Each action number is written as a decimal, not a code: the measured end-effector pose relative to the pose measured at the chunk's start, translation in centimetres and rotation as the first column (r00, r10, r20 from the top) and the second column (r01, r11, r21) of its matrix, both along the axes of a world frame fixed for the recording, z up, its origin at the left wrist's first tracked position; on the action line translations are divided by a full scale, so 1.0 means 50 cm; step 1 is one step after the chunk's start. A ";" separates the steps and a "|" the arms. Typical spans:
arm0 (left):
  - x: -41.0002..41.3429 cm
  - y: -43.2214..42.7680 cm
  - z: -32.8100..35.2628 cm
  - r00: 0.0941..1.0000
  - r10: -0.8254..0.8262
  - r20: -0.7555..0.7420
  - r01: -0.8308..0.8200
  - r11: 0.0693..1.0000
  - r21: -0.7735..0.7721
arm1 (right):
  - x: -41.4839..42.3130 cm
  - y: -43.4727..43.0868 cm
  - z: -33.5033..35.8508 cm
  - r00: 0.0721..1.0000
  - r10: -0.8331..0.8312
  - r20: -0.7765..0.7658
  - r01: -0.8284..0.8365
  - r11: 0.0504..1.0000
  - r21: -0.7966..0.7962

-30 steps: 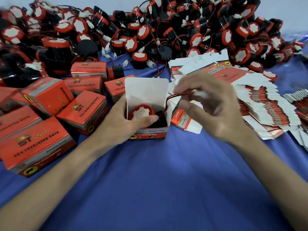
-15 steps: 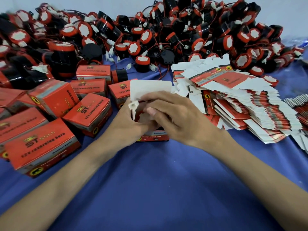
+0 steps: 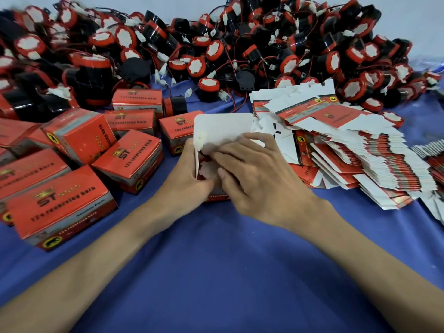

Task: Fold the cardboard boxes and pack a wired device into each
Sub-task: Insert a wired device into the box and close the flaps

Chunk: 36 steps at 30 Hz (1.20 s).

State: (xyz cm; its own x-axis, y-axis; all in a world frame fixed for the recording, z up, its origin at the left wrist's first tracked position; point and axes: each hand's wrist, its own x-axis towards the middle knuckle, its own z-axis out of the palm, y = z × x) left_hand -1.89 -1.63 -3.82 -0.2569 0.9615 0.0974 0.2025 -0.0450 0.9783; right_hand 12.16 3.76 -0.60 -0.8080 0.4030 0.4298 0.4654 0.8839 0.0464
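Head view, one frame, slightly blurred at the centre.

Task item: one open box [image 3: 216, 197] stands on the blue-covered bench [image 3: 216, 272], centre of view, just in front of the person. Its white lid flap [image 3: 223, 131] stands upright at the back. A white side flap sticks up on the left edge. Only a thin strip of the red front wall shows below the hands.

Wired device [image 3: 206, 167]: sits inside the box. I see only bits of its red rim and white face between the two thumbs. Its wire is not visible.

Left grip [image 3: 187, 183]: curled round the left side of the box, thumb across the front edge, fingers hidden behind the side flap. It holds the box.

Right grip [image 3: 259, 179]: fingers laid nearly straight across the mouth of the box, pressing down on the contents. I see nothing pinched in it.

Surroundings: closed boxes [image 3: 60, 205] lie in a loose group to the left, several tilted. A slumped stack of flat blanks [image 3: 360, 164] lies to the right, near the open box. A large heap of loose devices [image 3: 216, 44] runs along the back.
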 end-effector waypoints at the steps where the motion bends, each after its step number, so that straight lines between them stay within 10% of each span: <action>1: -0.006 -0.001 0.001 0.998 -0.039 0.044 0.039 0.999 -0.002 | 0.001 -0.002 0.004 0.999 -0.013 0.040 0.014 1.000 -0.021; 23: -0.030 -0.008 0.018 0.961 -0.262 0.085 0.262 0.965 0.008 | -0.016 -0.028 0.001 0.985 -0.115 0.132 0.119 0.993 -0.019; 36: -0.018 -0.015 0.005 0.968 -0.179 0.173 0.171 0.983 0.062 | -0.016 -0.004 -0.030 0.989 -0.036 -0.143 0.031 0.999 -0.033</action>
